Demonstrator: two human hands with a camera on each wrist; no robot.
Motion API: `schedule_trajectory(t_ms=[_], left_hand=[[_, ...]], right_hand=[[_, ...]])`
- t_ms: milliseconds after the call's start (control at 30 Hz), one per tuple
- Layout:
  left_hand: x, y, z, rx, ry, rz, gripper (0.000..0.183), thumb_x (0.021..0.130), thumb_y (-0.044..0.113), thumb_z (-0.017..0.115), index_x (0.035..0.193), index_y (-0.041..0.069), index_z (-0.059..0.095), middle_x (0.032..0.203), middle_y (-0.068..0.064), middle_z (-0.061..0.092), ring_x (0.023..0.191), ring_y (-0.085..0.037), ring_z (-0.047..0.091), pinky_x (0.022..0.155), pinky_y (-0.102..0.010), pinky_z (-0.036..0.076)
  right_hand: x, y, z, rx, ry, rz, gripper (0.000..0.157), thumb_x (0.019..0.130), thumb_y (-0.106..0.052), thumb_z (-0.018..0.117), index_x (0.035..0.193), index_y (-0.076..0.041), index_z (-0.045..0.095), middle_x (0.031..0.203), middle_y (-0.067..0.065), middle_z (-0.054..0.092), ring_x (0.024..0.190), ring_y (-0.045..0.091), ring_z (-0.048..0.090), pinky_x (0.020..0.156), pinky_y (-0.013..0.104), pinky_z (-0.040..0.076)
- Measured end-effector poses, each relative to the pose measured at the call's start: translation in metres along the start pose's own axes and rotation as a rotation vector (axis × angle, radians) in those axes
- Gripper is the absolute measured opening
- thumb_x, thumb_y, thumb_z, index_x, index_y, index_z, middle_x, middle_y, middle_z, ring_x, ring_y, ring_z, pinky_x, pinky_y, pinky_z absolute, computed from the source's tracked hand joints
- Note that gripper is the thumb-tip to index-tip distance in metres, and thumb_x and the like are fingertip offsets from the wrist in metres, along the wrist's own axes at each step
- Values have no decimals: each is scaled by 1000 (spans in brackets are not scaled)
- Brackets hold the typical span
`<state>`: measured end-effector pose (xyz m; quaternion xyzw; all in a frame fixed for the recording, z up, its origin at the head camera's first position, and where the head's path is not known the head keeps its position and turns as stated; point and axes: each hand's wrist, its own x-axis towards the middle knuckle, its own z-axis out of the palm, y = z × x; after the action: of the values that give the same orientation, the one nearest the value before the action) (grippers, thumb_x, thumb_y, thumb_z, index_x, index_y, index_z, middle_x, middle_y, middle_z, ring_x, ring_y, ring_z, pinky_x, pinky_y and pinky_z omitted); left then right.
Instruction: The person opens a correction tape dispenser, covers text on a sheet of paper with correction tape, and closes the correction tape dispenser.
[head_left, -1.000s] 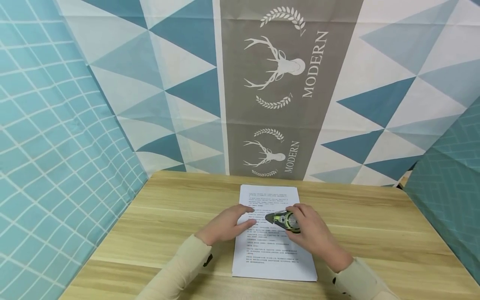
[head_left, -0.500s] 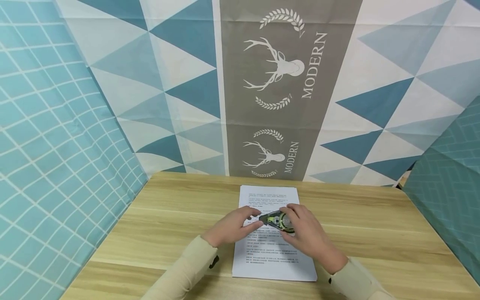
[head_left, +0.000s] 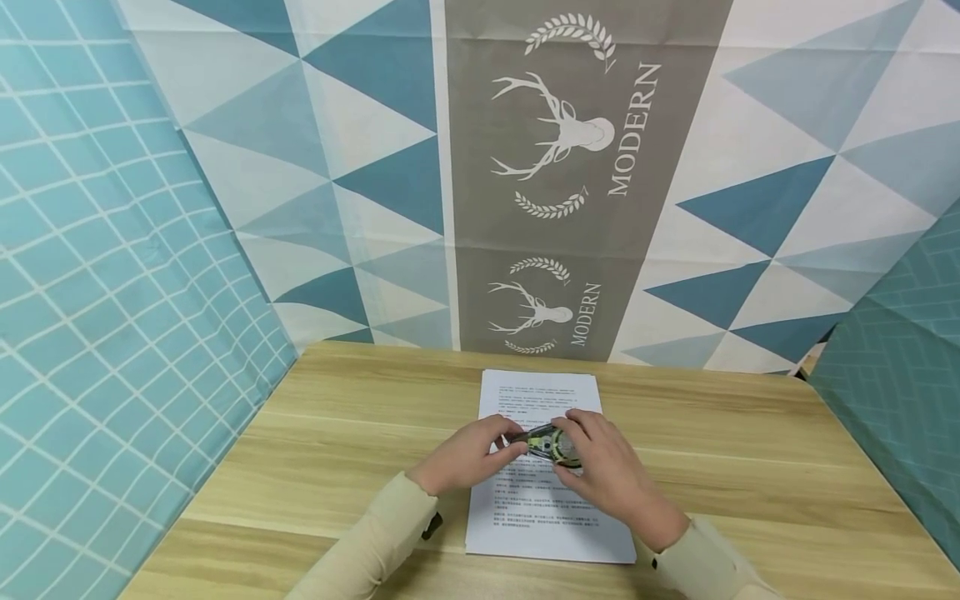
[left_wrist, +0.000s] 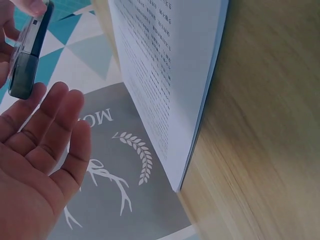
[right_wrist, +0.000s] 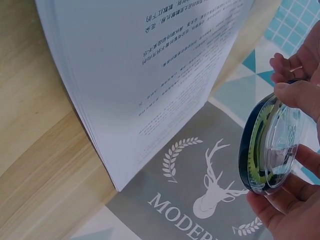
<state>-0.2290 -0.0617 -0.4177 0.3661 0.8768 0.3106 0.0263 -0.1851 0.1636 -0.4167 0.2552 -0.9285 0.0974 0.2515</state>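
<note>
A correction tape (head_left: 557, 444) with a clear body, green inner parts and a dark capped tip is held above the paper stack (head_left: 551, 525). My right hand (head_left: 611, 467) grips its rounded end between thumb and fingers, as the right wrist view also shows. Its narrow dark end points left, toward my left hand (head_left: 468, 454), whose thumb and index finger close around that tip. In the left wrist view the dark cap (left_wrist: 23, 75) meets the left index fingertip, while the other left fingers extend loosely; the thumb is mostly out of that view.
The printed sheets lie squarely on a wooden table (head_left: 360, 400), in front of both arms. Patterned cloth (head_left: 390, 167) with triangles and deer prints hangs behind the table. Blue checked cloth (head_left: 90, 292) covers the left side, green cloth (head_left: 900, 358) the right.
My right hand has brought the correction tape leftward, and my left hand has shifted slightly right. The tape's tip, earlier apart from the left fingers, is now between left thumb and index finger.
</note>
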Motion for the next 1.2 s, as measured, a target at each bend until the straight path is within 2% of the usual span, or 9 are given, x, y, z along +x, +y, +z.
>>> schedule_trajectory(t_ms=[167, 267, 600, 933, 1200], left_hand=[[0, 0, 1, -10, 7, -6, 29, 97, 39, 47, 106, 16, 63, 91, 9, 60, 79, 0, 53, 68, -17, 48], [0, -1, 2, -13, 7, -4, 28, 97, 38, 48, 105, 15, 63, 89, 9, 59, 77, 0, 52, 67, -15, 46], [-2, 3, 2, -124, -13, -45, 25, 98, 36, 47, 103, 16, 61, 87, 9, 58, 76, -2, 52, 65, -16, 46], [-1, 3, 1, -192, 13, -43, 22, 98, 33, 48, 102, 15, 60, 84, 8, 56, 72, -3, 49, 60, -17, 43], [0, 6, 0, -212, 34, -38, 21, 97, 31, 49, 100, 14, 61, 82, 6, 56, 69, -3, 48, 58, -17, 43]], right_hand=[[-1, -1, 1, -3, 13, -12, 61, 66, -30, 84, 118, -10, 58, 118, 11, 57, 108, 24, 56, 91, 40, 49], [-1, -1, 2, -8, 18, -17, 61, 66, -30, 84, 117, -10, 58, 117, 11, 57, 107, 24, 56, 91, 40, 49], [-4, 1, 2, -15, 28, -26, 60, 66, -33, 83, 117, -12, 58, 119, 12, 56, 108, 26, 56, 88, 43, 49], [-1, 2, 2, 22, 53, -1, 61, 67, -34, 83, 118, -17, 56, 126, 14, 53, 108, 29, 56, 78, 42, 49], [0, 2, 1, 96, 34, 11, 61, 67, -27, 84, 119, -14, 55, 119, 14, 53, 104, 25, 55, 83, 39, 52]])
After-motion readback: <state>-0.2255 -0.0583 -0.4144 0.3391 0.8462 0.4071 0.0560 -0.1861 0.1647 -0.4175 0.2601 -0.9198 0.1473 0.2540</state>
